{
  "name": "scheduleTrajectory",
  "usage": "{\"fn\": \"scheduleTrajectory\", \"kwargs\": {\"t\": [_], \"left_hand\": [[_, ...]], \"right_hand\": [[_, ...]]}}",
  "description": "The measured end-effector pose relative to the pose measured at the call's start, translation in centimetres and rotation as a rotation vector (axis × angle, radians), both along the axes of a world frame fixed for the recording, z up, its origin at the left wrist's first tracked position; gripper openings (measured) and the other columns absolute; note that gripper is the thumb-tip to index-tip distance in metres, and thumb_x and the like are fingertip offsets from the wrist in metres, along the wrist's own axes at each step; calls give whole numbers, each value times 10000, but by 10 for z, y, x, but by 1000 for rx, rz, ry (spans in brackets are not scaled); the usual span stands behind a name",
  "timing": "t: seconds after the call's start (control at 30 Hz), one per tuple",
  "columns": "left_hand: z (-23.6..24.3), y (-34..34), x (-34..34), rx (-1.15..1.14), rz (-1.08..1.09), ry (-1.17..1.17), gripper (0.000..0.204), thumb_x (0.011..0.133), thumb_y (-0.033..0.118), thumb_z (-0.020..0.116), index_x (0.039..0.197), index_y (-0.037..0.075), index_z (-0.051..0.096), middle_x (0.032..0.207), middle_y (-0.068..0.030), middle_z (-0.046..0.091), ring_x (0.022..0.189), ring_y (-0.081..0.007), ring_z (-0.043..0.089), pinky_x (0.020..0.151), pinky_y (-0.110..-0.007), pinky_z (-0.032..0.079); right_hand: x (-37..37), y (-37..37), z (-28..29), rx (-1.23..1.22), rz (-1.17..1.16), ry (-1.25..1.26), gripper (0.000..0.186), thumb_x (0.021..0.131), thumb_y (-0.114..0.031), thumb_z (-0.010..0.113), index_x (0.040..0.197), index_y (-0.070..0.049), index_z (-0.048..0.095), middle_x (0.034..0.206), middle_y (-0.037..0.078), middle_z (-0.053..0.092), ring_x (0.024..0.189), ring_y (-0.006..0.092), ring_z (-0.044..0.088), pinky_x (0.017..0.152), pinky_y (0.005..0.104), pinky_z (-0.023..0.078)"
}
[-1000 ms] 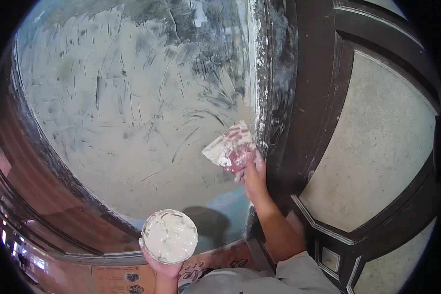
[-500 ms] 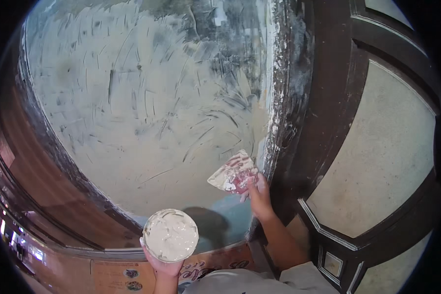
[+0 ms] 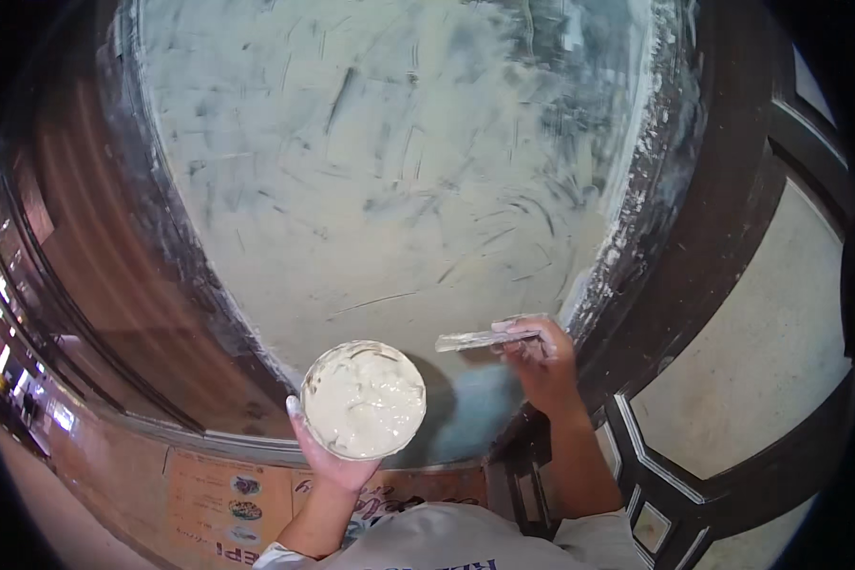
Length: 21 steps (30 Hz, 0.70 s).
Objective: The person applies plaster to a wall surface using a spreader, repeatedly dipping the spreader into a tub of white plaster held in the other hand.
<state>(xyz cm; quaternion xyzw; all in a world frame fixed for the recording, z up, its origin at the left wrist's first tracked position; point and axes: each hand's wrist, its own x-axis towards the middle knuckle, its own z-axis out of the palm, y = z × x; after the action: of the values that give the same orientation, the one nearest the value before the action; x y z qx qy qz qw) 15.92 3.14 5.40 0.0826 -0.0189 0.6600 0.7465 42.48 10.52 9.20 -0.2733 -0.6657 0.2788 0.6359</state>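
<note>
A round tub of off-white putty (image 3: 366,399) rests in my left hand (image 3: 332,465), whose fingers wrap its side and underside. Most of those fingers are hidden beneath it. To the right, my right hand (image 3: 541,356) grips a putty-smeared spreader (image 3: 480,340), seen nearly edge-on with its blade pointing left toward the tub. White smears cover the fingers. Beyond both hands stands a panel (image 3: 370,218) coated with uneven pale putty, with dark streaks and bluish patches showing through. The spreader looks apart from the tub; whether it touches the panel I cannot tell.
Dark wooden framing with pale inset panels (image 3: 750,351) rises on the right. A putty-flecked edge strip (image 3: 627,218) borders the coated panel. Brown glossy wood (image 3: 133,285) lies on the left. An orange printed sheet (image 3: 209,503) lies below, by my left forearm.
My right hand has turned the spreader from broad face to nearly edge-on. The tub appears a little higher and further right. The view has shifted, so the panel sits further right.
</note>
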Motion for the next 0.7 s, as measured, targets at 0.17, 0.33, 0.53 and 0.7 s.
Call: {"fn": "scheduleTrajectory", "kwargs": {"t": [0.17,0.33,0.53,0.7], "left_hand": [[8,4,-30,58,19,95,825,906,718,404,1522,170,369,1589,-137,315,1428,-385,340,1156,-588,281],[19,4,-57,90,73,76,842,892,732,416,1517,170,372,1579,-133,330,1420,-381,350,1156,-593,280],[27,7,-88,185,82,117,836,891,724,421,1512,166,374,1571,-125,344,1419,-353,358,1165,-565,279],[28,6,-115,177,166,109,811,910,700,400,1513,158,375,1562,-126,362,1417,-360,361,1168,-572,267]], "right_hand": [[-35,-6,81,340,-136,-575,305,723,-64,741,1018,-39,666,998,134,650,961,350,625,850,397,511],[-81,-7,115,501,-145,-911,277,739,-138,733,1006,-93,673,1013,83,621,957,295,589,831,412,479],[-152,-17,126,678,-1,-1200,213,760,-152,693,953,-159,606,976,27,606,910,232,579,756,381,444],[-190,-14,139,791,7,-1209,127,806,-173,650,922,-168,598,943,22,585,925,214,572,776,370,444]]}}
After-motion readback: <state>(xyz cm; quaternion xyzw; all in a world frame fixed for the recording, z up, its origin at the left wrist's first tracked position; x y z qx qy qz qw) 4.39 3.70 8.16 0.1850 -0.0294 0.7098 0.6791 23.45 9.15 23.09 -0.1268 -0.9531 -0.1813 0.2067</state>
